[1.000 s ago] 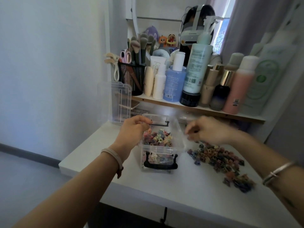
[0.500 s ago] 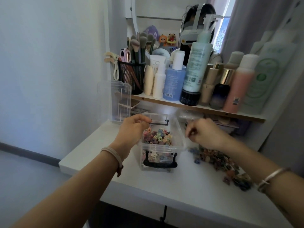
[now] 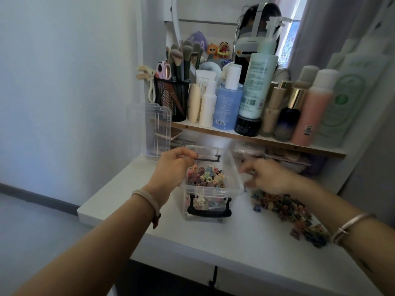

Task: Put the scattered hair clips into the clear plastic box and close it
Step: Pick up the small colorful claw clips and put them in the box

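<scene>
Pale worktop (image 3: 224,242) holds the clear plastic box (image 3: 213,188), left hand (image 3: 173,167) gripping its rim, while the blurred right hand (image 3: 269,178), grip unreadable, hovers over hair clips (image 3: 284,207) to its right that a hasty sweep could knock floorward.

White desk (image 3: 235,242) against pale wall (image 3: 64,82) — grey curtain (image 3: 320,35).

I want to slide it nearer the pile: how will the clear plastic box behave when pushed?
The clear plastic box probably slides rather than tips: it sits flat on the smooth white table. It likely feels light, holding only small hair clips. The left hand at its rim should steady it.
</scene>
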{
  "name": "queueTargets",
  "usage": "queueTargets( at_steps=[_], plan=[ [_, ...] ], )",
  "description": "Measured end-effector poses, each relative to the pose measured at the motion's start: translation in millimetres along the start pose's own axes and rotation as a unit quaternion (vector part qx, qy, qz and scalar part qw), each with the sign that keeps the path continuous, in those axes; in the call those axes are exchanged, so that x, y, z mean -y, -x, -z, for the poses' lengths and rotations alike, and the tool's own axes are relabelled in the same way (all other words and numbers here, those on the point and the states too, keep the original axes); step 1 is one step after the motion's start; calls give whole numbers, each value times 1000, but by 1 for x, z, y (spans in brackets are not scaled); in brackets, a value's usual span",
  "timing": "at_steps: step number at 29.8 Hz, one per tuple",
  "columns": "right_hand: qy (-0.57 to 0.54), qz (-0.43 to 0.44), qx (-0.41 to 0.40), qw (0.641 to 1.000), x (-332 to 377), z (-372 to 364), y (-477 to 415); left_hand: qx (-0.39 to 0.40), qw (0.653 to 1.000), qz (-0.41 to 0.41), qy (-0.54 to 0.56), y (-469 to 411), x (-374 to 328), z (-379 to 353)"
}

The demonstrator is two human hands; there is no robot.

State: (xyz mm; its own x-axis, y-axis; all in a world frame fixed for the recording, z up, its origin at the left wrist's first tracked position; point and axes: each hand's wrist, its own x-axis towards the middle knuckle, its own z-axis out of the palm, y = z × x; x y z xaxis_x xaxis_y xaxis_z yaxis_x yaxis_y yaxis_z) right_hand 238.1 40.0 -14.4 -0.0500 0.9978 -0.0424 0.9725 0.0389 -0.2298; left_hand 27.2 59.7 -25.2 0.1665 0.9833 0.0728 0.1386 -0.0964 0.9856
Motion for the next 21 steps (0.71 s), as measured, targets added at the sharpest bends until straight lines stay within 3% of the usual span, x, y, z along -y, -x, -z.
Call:
queueTargets(
  at_steps=[3, 11, 14, 16, 18, 21],
  plan=[
    [54, 21, 50, 997, -4, -15, 4, 2, 1000, 1, 3, 0, 0, 0],
    [58, 59, -1, 997, 8, -14, 3, 9, 1000, 2, 5, -1, 0, 1],
    [-58, 40, -112, 991, 15, 10, 4, 9, 1000, -1, 4, -1, 0, 0],
    [-208, 43, -176, 961, 27, 30, 6, 7, 1000, -2, 2, -1, 1, 1],
    [-324, 81, -171, 927, 41, 44, 11, 10, 1000, 1, 10, -1, 1, 2],
    [-312, 107, -97, 939, 52, 47, 15, 14, 1000, 6, 17, 0, -1, 1]
  ],
)
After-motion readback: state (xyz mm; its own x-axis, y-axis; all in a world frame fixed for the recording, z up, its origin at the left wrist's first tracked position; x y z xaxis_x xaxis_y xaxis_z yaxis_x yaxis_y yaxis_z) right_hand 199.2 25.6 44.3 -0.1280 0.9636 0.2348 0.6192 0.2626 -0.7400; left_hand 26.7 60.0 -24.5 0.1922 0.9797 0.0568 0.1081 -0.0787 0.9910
